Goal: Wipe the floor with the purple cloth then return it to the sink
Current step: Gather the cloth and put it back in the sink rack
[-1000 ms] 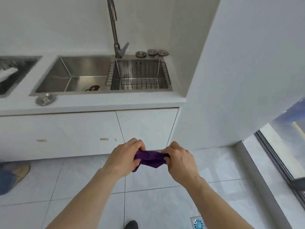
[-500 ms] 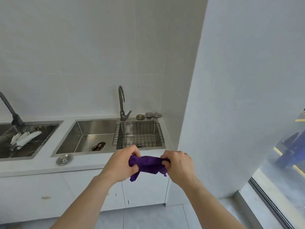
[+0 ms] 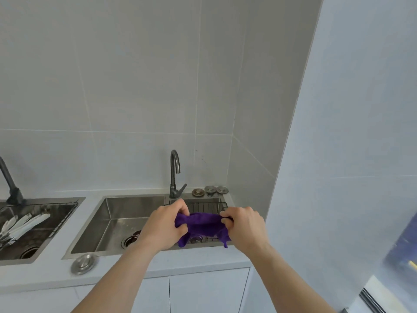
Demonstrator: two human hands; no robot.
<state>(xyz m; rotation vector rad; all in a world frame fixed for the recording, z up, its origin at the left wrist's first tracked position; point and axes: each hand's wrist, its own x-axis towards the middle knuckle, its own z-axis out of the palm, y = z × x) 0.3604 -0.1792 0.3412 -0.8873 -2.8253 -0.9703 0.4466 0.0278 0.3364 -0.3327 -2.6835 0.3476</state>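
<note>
The purple cloth [image 3: 203, 224] is bunched and stretched between my two hands. My left hand [image 3: 164, 227] grips its left end and my right hand [image 3: 244, 227] grips its right end. Both hands hold it in the air over the right part of the steel sink [image 3: 108, 224], in front of the wire basket [image 3: 207, 206] that sits in the sink. Corners of the cloth hang down below my hands. The floor is out of view.
A dark tap [image 3: 174, 175] stands behind the sink, with three metal plugs [image 3: 209, 190] beside it. A round sink plug [image 3: 83, 264] lies on the white counter. A second sink [image 3: 33, 229] with white utensils is at left. A white wall [image 3: 338, 177] stands close at right.
The view has lifted from the floor to the sink and wall. My hands have risen with the cloth, from floor level in front of the cabinets to over the sink.
</note>
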